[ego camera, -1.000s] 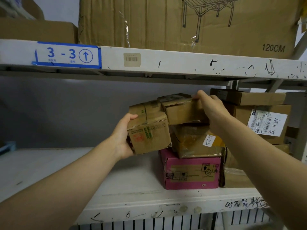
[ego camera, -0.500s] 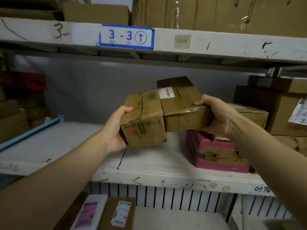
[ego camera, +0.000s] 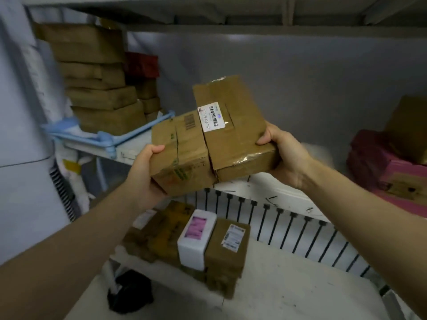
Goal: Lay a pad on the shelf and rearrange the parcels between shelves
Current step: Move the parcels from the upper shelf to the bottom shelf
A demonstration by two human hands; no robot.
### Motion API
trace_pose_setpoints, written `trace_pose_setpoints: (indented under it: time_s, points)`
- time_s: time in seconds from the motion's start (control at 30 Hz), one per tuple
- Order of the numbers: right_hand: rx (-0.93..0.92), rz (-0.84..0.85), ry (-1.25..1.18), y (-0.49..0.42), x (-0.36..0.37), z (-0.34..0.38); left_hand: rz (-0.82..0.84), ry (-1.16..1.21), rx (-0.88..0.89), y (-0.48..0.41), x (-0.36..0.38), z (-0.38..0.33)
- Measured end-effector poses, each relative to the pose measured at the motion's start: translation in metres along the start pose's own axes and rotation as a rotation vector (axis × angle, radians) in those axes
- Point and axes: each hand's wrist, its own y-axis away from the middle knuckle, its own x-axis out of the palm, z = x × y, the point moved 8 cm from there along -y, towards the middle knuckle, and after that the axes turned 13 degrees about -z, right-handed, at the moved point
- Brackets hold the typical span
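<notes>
I hold two brown cardboard parcels pressed side by side in the air in front of the middle shelf. My left hand grips the left parcel, which bears green print and a barcode. My right hand clasps the right parcel, taped and carrying a white shipping label. Below them, on the lower shelf, lie several parcels: a white box with a pink label between brown boxes. A pink parcel sits on the middle shelf at right.
A stack of brown boxes with a dark red box stands on a blue-edged rack at back left. A black-and-white barred rail runs under the middle shelf's edge. A black object lies on the floor.
Both hands lifted the two parcels off the pile on the pink box and carried them left and out from the shelf. My view swung left and down, showing the lower shelf.
</notes>
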Motion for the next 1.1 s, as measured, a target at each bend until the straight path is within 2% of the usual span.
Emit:
trace_pose_setpoints:
  time_s: [0.13,0.27,0.4,0.53,0.67,0.77,0.97,1.1]
  points:
    - [-0.044,0.150,0.104,0.005,0.056,-0.027,-0.024,0.124,0.003,0.000,-0.068,0.013]
    - [-0.040,0.233,0.189,0.016,0.098,-0.061,-0.125,0.242,-0.054,0.003,-0.137,0.044]
    - [-0.020,0.309,0.247,0.026,0.118,-0.097,-0.215,0.276,-0.128,0.010,-0.177,0.083]
    - [0.080,0.319,0.278,0.034,0.113,-0.147,-0.255,0.287,-0.238,0.014,-0.199,0.123]
    - [0.214,0.235,0.280,0.042,0.081,-0.202,-0.287,0.223,-0.362,0.008,-0.207,0.163]
    - [0.349,0.118,0.246,0.045,0.042,-0.243,-0.283,0.090,-0.433,-0.001,-0.198,0.194]
    - [0.561,-0.163,0.120,0.061,-0.057,-0.307,-0.117,-0.100,-0.571,-0.015,-0.143,0.246]
    - [0.656,-0.343,-0.005,0.077,-0.117,-0.348,-0.088,-0.194,-0.634,-0.028,-0.123,0.281]
